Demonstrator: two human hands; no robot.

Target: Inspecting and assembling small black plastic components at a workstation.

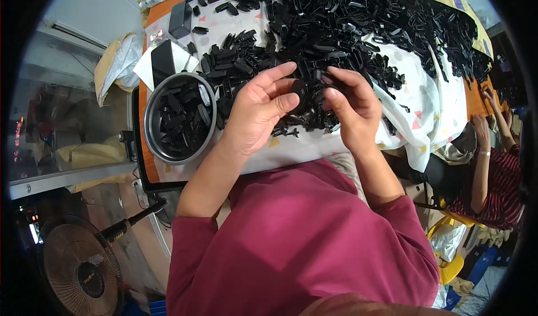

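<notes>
left hand [255, 111] pinches black plastic part [301, 94] | right hand [350, 105] pinches its far side | part's shape hidden between fingers | black parts pile [336, 24] just beyond

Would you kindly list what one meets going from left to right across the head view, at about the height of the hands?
Crumpled yellow bag → round metal bowl of black plastic parts → left hand → small black part pinched between both hands → right hand → white cloth hanging over the table edge → co-worker's striped sleeve.
</notes>
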